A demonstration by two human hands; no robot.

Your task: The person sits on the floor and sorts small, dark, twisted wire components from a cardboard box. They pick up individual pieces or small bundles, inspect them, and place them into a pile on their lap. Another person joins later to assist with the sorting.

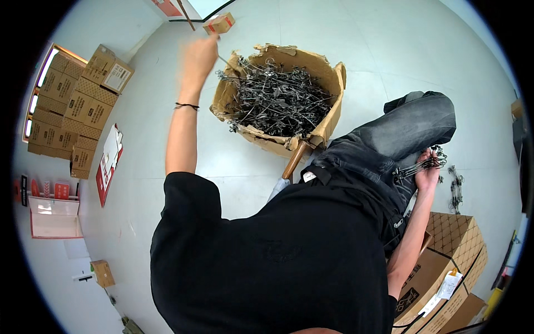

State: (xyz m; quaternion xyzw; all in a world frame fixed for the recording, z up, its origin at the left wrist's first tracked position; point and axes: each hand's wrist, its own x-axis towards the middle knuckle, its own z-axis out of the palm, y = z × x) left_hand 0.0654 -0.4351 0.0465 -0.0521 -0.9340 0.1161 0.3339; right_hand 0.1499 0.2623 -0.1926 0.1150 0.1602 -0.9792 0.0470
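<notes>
My left hand [199, 60], a dark band on its wrist, is closed in a slightly blurred fist near the torn rim of an open cardboard box [334, 114]. A thin metal rod of a clip hanger [227, 62] runs from the fist toward the box. Inside the box lies a tangled heap of dark metal clip hangers [281, 100] with hooks and small clips. Over on the right, beside my knee, my right hand [427, 175] is closed around a bunch of clip hangers [411, 168]. More clip hangers [456, 189] lie on the floor beyond that hand.
Large cartons [453, 234] stand by my right arm. A wooden chair leg or bar [296, 160] shows between the box and my lap. Cartons [83, 106] are stacked at the left wall, near a red and white board [108, 164]. A small taped box [219, 23] sits far back.
</notes>
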